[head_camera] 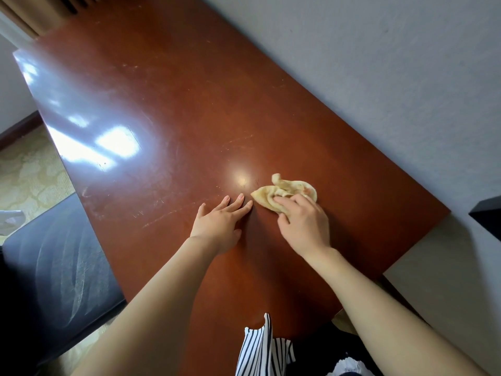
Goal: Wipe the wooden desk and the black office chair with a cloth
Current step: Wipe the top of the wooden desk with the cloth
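The reddish-brown wooden desk (189, 104) runs along a pale wall, its glossy top marked with fine scratches. A crumpled, yellowish cloth (284, 192) lies on it, bunched under the bent fingers of the right hand (303, 223) and spreading out beyond their tips. The left hand (219, 223) rests flat on the wood, its straight fingertips just beside the cloth's pointed corner. A small bright glare sits just past those fingertips.
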`<state>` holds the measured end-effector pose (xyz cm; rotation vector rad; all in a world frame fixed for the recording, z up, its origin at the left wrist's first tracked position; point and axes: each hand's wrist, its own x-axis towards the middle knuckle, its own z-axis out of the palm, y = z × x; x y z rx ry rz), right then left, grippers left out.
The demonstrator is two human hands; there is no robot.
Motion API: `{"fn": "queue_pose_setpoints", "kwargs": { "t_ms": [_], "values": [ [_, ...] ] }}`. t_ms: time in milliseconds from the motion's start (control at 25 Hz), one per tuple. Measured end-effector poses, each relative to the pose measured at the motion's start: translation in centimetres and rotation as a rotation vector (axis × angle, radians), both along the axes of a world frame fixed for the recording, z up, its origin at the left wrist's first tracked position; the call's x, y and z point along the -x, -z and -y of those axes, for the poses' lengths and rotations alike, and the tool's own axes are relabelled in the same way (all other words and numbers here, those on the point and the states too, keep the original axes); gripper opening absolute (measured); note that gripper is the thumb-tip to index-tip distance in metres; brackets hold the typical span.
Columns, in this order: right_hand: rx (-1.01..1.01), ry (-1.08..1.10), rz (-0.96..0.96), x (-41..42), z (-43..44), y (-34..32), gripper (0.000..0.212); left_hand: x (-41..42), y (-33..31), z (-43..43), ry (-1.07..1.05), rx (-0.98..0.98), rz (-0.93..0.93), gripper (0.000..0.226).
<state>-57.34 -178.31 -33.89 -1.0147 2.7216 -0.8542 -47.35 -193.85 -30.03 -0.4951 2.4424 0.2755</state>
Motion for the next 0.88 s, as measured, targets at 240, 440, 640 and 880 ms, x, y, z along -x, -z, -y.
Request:
{"fn": "queue_pose_setpoints", "kwargs": {
  "t_ms": [240,440,640,880],
  "values": [
    [-0.094,0.308,0.021,6.8,-2.0,0.5,0.035,-0.1,0.1,-0.2,-0.024,-0.020,-0.010,0.066],
    [-0.103,0.501,0.027,13.3,-0.1,-0.3,0.030,-0.1,0.2,0.0,-0.029,-0.019,-0.025,0.066],
    [-0.097,0.491,0.102,18.0,4.4,-0.8,0.035,-0.2,0.1,-0.1,-0.026,-0.006,-0.024,0.067],
    [-0.297,0.162,0.144,17.8,9.6,-1.0,0.048,0.3,0.1,0.4,-0.023,-0.026,0.007,0.059]
  ]
}}
